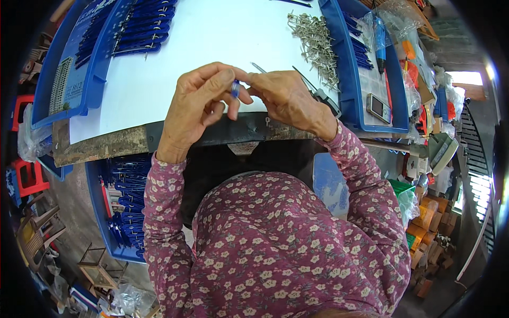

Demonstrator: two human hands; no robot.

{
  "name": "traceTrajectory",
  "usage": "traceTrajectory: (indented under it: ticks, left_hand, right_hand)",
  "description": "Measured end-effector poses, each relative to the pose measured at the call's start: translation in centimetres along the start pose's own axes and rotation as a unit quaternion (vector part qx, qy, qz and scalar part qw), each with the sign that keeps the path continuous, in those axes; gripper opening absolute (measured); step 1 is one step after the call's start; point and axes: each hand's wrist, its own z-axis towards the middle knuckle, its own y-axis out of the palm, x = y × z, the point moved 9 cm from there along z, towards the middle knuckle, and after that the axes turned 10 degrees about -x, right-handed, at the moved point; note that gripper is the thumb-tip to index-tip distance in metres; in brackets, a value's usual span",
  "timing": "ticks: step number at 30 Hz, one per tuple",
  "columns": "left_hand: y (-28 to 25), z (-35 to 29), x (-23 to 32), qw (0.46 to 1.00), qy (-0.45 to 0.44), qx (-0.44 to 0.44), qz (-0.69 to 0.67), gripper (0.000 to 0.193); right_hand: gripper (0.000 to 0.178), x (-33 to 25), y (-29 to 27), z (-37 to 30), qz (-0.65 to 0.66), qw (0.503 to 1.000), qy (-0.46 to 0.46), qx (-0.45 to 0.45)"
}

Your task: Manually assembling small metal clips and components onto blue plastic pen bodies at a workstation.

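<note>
Over the front edge of the white-covered workbench (pixel 233 37), my two hands meet. My left hand (pixel 199 100) pinches a small blue piece with a silvery end (pixel 235 88) between thumb and index finger, its other fingers curled loosely. My right hand (pixel 289 98) is closed beside it, fingertips touching the left ones; what it grips is mostly hidden. A thin metal tip (pixel 258 67) shows just beyond the right fingers. Close to the right wrist lies a dark-handled tool (pixel 326 100). Past it is a heap of small silvery metal parts (pixel 315 45).
Slim blue pieces (pixel 143 26) lie in rows at the far left, by a blue tray (pixel 95 85). At right, another blue tray (pixel 347 90) holds a small device with a screen (pixel 378 108) and a blue pen-shaped tool (pixel 379 42). A blue bin (pixel 98 212) of blue pieces sits below the bench.
</note>
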Motion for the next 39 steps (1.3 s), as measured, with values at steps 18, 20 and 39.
traceTrajectory:
  ticks: [18, 20, 39]
  left_hand:
    - [-1.5, 1.6, 2.1, 0.978, 0.03, 0.016, 0.206, 0.037]
    - [-1.0, 1.5, 3.8, 0.955, 0.082, 0.044, 0.281, 0.04]
    - [-0.7, 1.4, 5.0, 0.965, 0.061, 0.04, 0.252, 0.048]
  right_hand:
    - [0.03, -1.5, -4.3, 1.1, -0.096, 0.99, -0.055, 0.09]
    - [0.03, -1.3, -5.0, 1.3, -0.086, 0.99, -0.052, 0.102]
    - [0.023, -1.9, -6.0, 1.3, -0.137, 0.974, -0.04, 0.174]
